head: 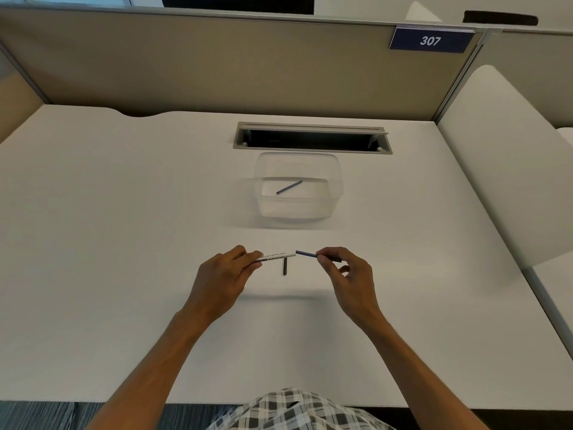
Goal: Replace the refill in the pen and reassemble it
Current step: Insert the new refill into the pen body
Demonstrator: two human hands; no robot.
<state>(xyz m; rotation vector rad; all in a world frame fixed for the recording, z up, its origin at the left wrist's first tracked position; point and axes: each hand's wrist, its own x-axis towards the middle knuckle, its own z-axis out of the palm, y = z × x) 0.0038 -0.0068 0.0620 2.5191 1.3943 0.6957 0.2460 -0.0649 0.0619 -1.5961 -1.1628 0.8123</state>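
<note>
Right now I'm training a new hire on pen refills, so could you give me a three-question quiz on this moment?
1. True or false: the blue refill pinched by the right hand is fully inside the white pen barrel.
2. What lies in the clear container?
A. a cap
B. a second refill
C. a spring
3. Fill in: the left hand holds the pen ____.

Key
1. False; its tip is just outside the barrel's open end.
2. B
3. barrel; a small dark pen part lies on the desk below it.
</note>
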